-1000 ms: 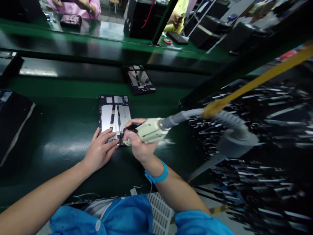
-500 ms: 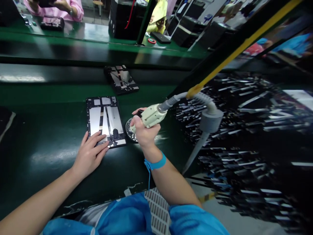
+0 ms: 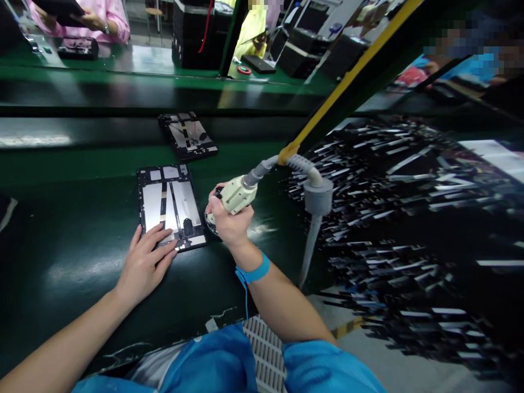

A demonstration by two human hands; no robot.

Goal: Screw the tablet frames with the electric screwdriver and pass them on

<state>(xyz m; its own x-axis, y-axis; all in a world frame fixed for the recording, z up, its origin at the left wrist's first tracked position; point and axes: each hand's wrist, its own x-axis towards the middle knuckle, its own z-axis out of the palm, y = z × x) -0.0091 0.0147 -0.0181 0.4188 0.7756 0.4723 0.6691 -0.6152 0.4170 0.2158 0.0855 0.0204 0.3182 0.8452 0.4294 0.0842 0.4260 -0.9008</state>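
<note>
An opened tablet [image 3: 184,204] lies on the green work surface with its silver inner plate and black frame facing up. Across its near end rest the outstretched fingers of my left hand [image 3: 143,259], holding nothing. My right hand [image 3: 231,221] is wrapped round a cream hand-held tool [image 3: 239,194] with a round head and a grey corrugated hose. The rim of that head is just beside the tablet's right edge; I cannot tell whether they touch. A second opened tablet [image 3: 190,135] lies farther back.
A grey hanging fitting [image 3: 318,196] joins the tool's hose on the right, under a yellow-edged beam [image 3: 335,93]. Many thin black-and-white parts [image 3: 393,262] are stacked to the right. Across the bench, a person in pink sleeves [image 3: 114,22] holds a dark panel.
The whole view has shifted slightly left. My right hand has brought the tool a little closer to the tablet, and its head shows less of its holes. My left hand stays on the tablet.
</note>
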